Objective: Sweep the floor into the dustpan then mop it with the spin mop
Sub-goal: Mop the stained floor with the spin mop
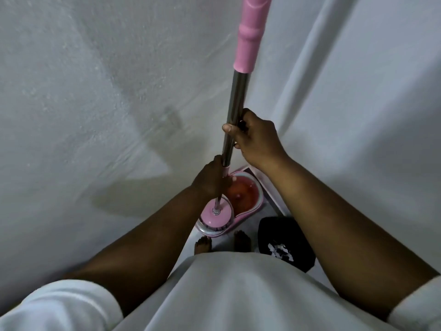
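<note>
The spin mop's pole (236,99) stands nearly upright, steel below and pink grip above. My right hand (256,139) grips the steel part, thumb across the front. Lower down, my left hand (211,180) grips the pole at its pink collar. The mop's pink round head (216,215) sits in the spinner basket of the pink bucket (260,199) on the floor. The bucket's other half holds reddish water (243,193). A black dustpan (286,242) with white scraps in it lies on the floor to the right of my feet.
A grey wall (95,103) fills the left side and another wall (358,91) the right; the bucket stands in their corner. My bare feet (242,240) are on the pale floor just behind the bucket. My white clothing covers the lower view.
</note>
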The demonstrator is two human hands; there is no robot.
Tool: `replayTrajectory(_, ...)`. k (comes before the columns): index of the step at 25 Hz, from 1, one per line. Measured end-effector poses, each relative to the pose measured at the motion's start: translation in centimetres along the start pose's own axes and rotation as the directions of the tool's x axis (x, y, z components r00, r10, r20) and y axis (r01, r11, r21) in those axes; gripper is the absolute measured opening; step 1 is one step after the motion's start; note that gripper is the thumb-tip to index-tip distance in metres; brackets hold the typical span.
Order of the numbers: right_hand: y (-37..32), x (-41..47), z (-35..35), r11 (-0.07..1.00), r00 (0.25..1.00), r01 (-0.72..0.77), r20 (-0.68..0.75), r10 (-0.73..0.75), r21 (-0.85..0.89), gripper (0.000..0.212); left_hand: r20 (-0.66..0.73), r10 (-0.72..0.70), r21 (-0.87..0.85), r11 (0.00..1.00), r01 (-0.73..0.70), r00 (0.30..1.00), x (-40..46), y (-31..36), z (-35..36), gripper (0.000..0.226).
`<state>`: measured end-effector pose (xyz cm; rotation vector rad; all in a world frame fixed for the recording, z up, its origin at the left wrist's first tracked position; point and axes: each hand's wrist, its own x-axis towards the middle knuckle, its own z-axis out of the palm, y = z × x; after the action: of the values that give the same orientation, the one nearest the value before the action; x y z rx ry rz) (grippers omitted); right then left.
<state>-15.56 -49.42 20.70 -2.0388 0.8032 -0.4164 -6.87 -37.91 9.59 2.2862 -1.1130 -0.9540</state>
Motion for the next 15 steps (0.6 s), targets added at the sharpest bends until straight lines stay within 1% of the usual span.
replayTrajectory(2,-1.6,-0.2,-0.6,1.000,0.998,0.020,-0.053,-0.021,-0.022,0.034,-0.061,0.061,0.006,0.998,-0.061,0.996,-0.2,0.5,-1.0,0.038)
replayTrajectory(4,-3.1,-0.3,-1.4,0.999,0.994,0.030,-0.106,-0.032,-0.028,0.037,-0.087,0.129,0.021,0.992,-0.128,0.988,-0.3,1.0,-2.0,0.032)
replayTrajectory(7,-4.7,-1.0,-2.2,0.999,0.985,0.021,-0.172,-0.028,-0.045,0.038,-0.080,0.197,0.064,0.979,-0.192,0.977,-0.5,1.5,-2.8,0.039)
replayTrajectory(11,-6.0,-2.5,-2.6,0.996,0.967,-0.013,-0.255,-0.010,-0.088,0.037,-0.022,0.259,0.027,0.966,-0.259,0.966,-1.1,1.6,-3.0,0.051)
replayTrajectory(15,-6.6,-4.2,-2.4,0.990,0.949,-0.087,-0.313,0.048,-0.109,0.039,-0.019,0.344,0.026,0.939,-0.343,0.939,-1.5,1.1,-2.7,0.040)
